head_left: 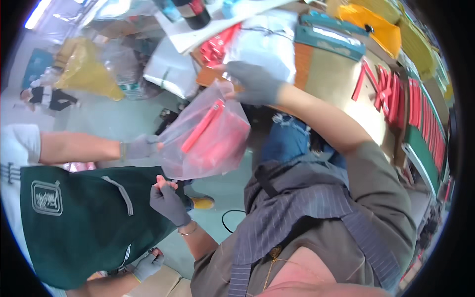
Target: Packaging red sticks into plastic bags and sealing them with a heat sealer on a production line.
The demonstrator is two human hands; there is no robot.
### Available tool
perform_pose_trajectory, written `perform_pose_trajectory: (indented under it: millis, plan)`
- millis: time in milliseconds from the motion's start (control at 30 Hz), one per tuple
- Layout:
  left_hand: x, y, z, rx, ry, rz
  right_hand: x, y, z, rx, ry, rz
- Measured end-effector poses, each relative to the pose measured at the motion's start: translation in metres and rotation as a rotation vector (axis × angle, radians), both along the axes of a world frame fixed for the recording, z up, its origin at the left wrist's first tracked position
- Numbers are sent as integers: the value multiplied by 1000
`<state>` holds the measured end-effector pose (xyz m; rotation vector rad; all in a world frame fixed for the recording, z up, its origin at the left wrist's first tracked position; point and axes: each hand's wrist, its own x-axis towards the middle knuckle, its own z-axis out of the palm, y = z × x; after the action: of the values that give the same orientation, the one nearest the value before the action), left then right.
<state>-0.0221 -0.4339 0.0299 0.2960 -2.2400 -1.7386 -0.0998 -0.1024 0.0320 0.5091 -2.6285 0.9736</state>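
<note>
A clear plastic bag [170, 161] with red strap-like pieces [203, 126] inside hangs left of centre. At its upper right corner, my right hand [257, 83] in a grey fingerless glove pinches the plastic between thumb and fingers. A co-worker's gloved hand [140, 147] grips the bag's left side. Just below the bag is my left hand [169, 202], also gloved, its fingers curled inward with nothing visible in them. It appears apart from the plastic, in front of the co-worker's green apron [84, 218]. The co-worker's other gloved hand [148, 265] is lower down.
Beyond my right hand lies a silver-white wrapped packet [264, 44] beside red shiny pieces [215, 49]. On the right, red straps [391, 94] lie on the table near a green rack [420, 153] of more straps. Yellow plastic [89, 69] sits far left.
</note>
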Motion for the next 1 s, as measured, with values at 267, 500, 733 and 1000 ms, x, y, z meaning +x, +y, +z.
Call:
perform_pose_trajectory:
  millis: [267, 500, 733, 1000]
  plan:
    - [-34, 155, 20, -162, 415, -665, 202, 135, -128, -159, -168, -895]
    - [-179, 303, -81, -831, 678, -890, 261, 128, -136, 151, 53, -868]
    - [-217, 315, -77, -968, 265, -1217, 263, 134, -141, 183, 68, -925]
    - [-34, 350, -6, 104, -123, -1471, 259, 147, -120, -797, -167, -783]
